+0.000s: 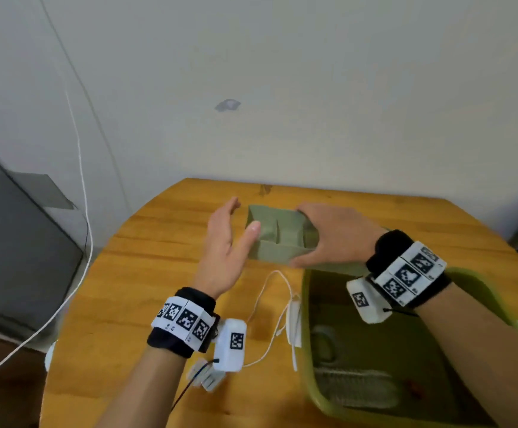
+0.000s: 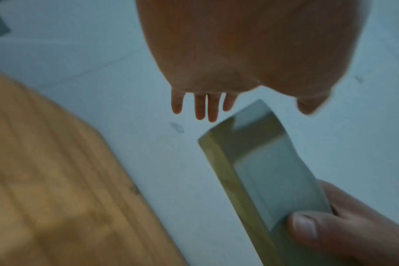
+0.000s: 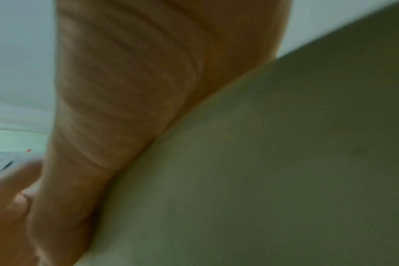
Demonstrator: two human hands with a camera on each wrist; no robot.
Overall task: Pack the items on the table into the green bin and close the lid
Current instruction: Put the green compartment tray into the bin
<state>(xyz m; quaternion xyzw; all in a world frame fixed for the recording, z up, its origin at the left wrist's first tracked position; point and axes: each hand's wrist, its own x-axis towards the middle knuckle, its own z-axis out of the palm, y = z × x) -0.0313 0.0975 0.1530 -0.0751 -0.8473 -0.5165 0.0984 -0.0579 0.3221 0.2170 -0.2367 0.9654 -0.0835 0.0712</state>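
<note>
Right hand [image 1: 332, 236] grips the right end of a small grey-green tray [image 1: 278, 239], thumb on the near wall, fingers over the far rim. Tray sits centre frame in the head view, above the table [image 1: 146, 273]; contact with the table cannot be told. Left hand [image 1: 227, 242] is spread, fingers straight, just left of the tray, holding nothing. Green bin [image 1: 305, 335] stands lower right, lid off, blurred contents inside. White cable [image 1: 270, 304] lies beside the bin's left wall.
</note>
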